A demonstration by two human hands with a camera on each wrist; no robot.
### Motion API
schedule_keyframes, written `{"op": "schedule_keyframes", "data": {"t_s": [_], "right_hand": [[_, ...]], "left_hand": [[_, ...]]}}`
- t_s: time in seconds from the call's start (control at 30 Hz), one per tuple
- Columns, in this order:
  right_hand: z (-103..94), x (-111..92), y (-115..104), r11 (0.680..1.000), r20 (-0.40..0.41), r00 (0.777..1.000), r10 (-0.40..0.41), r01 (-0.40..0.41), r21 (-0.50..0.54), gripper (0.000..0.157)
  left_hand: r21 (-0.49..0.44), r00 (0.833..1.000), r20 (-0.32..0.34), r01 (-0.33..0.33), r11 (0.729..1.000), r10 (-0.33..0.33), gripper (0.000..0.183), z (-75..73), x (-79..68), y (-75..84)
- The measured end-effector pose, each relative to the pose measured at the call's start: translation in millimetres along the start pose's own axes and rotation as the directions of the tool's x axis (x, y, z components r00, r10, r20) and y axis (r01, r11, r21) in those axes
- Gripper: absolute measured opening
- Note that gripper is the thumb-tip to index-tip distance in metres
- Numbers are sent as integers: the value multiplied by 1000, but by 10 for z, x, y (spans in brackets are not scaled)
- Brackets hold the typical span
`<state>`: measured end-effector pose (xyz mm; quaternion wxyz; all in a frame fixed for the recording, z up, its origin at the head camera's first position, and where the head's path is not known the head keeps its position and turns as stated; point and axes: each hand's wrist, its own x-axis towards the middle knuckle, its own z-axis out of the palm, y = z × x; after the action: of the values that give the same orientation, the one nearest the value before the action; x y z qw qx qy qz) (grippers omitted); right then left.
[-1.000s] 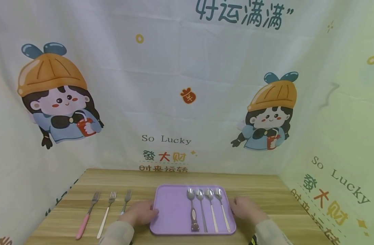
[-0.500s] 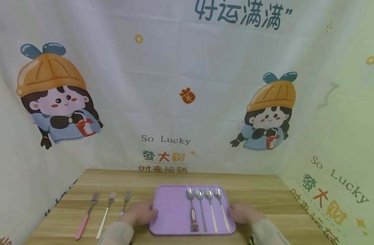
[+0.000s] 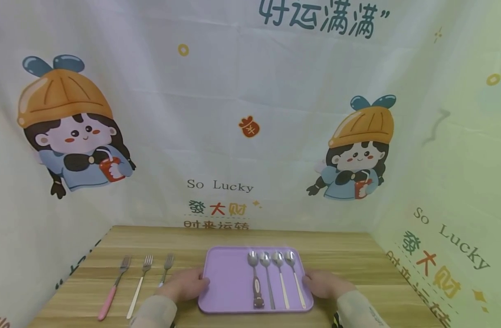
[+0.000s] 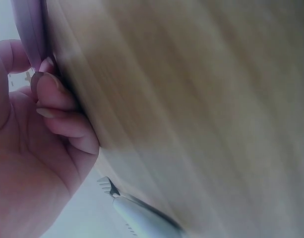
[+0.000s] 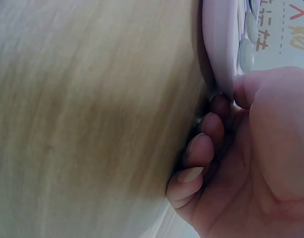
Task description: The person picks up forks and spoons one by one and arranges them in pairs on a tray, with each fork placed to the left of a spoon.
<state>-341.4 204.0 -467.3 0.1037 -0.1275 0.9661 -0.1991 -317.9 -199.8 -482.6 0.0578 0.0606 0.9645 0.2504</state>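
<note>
A purple tray (image 3: 229,282) with a raised rim lies on the wooden table, long side toward me. Four would be several: several metal spoons (image 3: 278,258) lie side by side on its right half, bowls away from me; the leftmost has a brown bear-shaped handle (image 3: 257,291). My left hand (image 3: 188,283) grips the tray's left edge, thumb over the rim and fingers curled low against it, as the left wrist view shows. On the opposite edge my right hand (image 3: 325,283) pinches the rim, its fingertips (image 5: 220,106) at the underside in the right wrist view.
Left of the tray lie three forks: one with a pink handle (image 3: 107,302), one with a pale handle (image 3: 135,298), and one (image 3: 168,263) partly hidden behind my left hand. Printed cloth walls (image 3: 217,136) enclose the table (image 3: 336,255) at the back and sides.
My right hand has moved left and closed onto the tray's right edge. The left hand keeps its hold, and the whole view has shifted slightly.
</note>
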Motion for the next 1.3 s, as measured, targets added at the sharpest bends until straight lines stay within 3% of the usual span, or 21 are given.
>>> {"op": "schedule_keyframes", "data": {"t_s": [0.6, 0.83, 1.03, 1.17, 1.3], "right_hand": [[0, -18, 30, 999, -25, 999, -32, 32, 21, 47], [115, 145, 241, 999, -12, 999, -48, 48, -4, 55], [83, 103, 201, 998, 6, 998, -55, 56, -39, 61], [94, 158, 239, 1000, 1, 1000, -30, 30, 6, 58], [128, 205, 306, 999, 21, 1000, -23, 24, -36, 64]], "left_hand": [[4, 1000, -11, -10, 1000, 10, 19, -26, -28, 17], [-5, 1000, -12, -28, 1000, 28, 20, 63, 81, -128], [-7, 1000, -2, -1, 1000, 1, 29, 13, -16, -1], [-42, 1000, -5, -7, 999, 6, 31, -11, -21, 47], [-127, 1000, 17, -2, 992, 5, 22, -53, -21, 5]]}}
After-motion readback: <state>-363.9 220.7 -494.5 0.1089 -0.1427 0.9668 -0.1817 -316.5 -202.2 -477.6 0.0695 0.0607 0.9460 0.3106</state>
